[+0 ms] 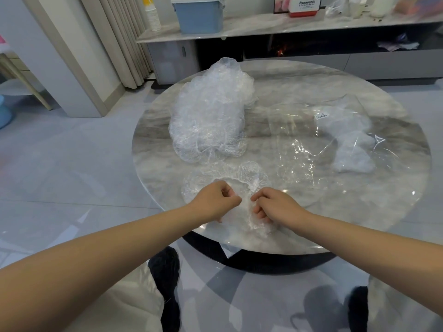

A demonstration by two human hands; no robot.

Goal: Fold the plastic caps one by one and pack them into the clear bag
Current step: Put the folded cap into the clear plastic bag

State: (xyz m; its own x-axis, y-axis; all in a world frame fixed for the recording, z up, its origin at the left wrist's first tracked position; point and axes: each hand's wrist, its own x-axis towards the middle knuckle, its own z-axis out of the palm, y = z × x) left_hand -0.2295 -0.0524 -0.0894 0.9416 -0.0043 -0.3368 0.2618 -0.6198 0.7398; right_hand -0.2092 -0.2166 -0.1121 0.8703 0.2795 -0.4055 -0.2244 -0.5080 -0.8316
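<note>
We are pinching one plastic cap [242, 178] with left hand [215, 202] and right hand [275, 207] at the table's [359, 212] near edge; cap pile [211, 116] far left, clear bag [335, 140] right

My feed is evenly lit, soft and cool, with no hard shadows on the worktop [359, 212]. Small bright glints sit on its near edge and right side, and the glossy floor [72, 164] mirrors pale patches and dim, soft-edged dark shapes near my feet. The wide lens bows the curtain [115, 39] at far left and stretches my forearms at the near corners. The far shelf [263, 26] looks soft. Clear film on the right shows mainly by its sheen.
</note>
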